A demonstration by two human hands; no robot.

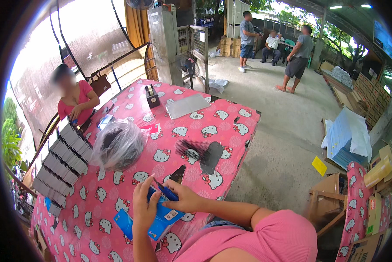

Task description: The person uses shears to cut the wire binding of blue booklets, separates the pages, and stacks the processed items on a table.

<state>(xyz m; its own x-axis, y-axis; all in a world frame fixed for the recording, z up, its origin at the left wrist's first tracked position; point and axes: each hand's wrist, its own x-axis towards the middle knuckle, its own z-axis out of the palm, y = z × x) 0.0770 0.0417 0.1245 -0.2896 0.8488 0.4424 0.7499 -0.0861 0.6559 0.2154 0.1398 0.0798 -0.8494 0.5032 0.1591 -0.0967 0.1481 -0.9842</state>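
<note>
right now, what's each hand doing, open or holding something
Left hand: partly curled beside a dark blue object; grip cannot be told.
Right hand: closed, holding that dark blue object.

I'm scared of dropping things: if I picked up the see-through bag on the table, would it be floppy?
The bag would probably sag, since its plastic looks thin and crinkled. It may feel weighty, as dark things bulge inside. Being lumpy and loose, it likely won't roll.

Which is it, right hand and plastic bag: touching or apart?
Apart. The head view shows tablecloth between the right hand and the plastic bag.
</note>
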